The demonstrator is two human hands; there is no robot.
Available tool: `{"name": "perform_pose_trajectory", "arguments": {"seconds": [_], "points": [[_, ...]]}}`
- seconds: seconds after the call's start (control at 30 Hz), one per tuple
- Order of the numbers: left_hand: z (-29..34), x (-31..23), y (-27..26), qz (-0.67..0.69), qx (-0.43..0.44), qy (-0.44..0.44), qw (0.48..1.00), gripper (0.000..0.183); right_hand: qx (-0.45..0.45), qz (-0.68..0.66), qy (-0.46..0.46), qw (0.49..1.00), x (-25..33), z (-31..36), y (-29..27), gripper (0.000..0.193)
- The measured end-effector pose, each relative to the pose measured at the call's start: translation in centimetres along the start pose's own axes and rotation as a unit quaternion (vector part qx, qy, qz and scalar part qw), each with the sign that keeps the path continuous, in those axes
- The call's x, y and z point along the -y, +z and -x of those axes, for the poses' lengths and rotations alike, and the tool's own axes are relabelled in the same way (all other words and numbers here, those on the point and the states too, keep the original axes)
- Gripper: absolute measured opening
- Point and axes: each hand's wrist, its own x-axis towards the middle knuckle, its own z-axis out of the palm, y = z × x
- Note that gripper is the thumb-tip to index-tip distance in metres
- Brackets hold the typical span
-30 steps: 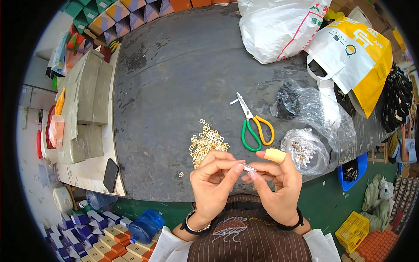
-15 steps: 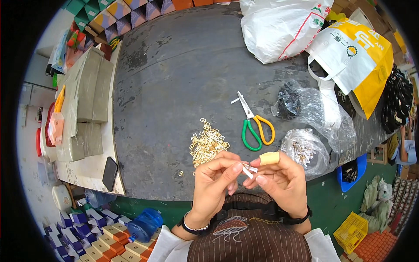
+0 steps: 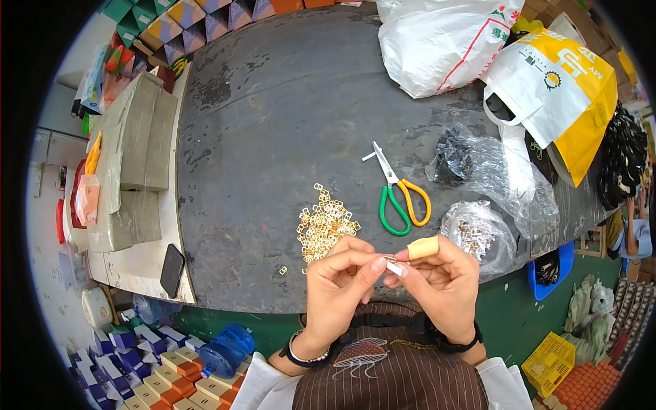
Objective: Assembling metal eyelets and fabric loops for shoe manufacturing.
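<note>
Close in front of my apron, both hands meet at the near edge of the table. My left hand (image 3: 342, 280) is closed in a pinch, thumb against index finger. Opposite it, my right hand (image 3: 447, 280) pinches too, with yellow tape round its index finger. Between the fingertips is a short white strip (image 3: 394, 269), and a thin gold-coloured bit shows above it, too small to make out. Just beyond my left hand lies a heap of small gold buckles (image 3: 324, 222). Scissors (image 3: 396, 195) with one green and one orange handle lie partly open beyond my hands.
On the right sit a clear bag of small white and metal pieces (image 3: 475, 229), a plastic bag with black items (image 3: 454, 157), and white and yellow bags (image 3: 574, 89). A phone (image 3: 172, 271) and wrapped blocks (image 3: 140, 150) stand left. Boxes (image 3: 154, 376) and a water bottle (image 3: 229, 352) are below.
My right thumb has moved up onto the white strip, and the fingertips of both hands are closer together. Less of the strip shows now. Everything on the table stays put.
</note>
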Motion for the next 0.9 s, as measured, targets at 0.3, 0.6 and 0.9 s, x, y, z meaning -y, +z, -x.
{"name": "perform_pose_trajectory", "arguments": {"seconds": [0.3, 0.6, 0.9], "points": [[0.3, -0.5, 0.3, -0.029, 0.013, 0.036, 0.999, 0.01, 0.002, -0.04, 0.016, 0.999, -0.2, -0.4, -0.1, 0.013], [0.6, -0.5, 0.5, -0.102, -0.033, 0.069, 0.992, 0.013, -0.024, -0.036, 0.042, 0.998, 0.2, -0.5, 0.4, 0.012], [0.2, -1.1, -0.2, -0.232, -0.013, 0.129, 0.964, 0.012, 0.073, -0.015, 0.105, 0.992, 0.6, -0.8, -0.4, 0.015]]}}
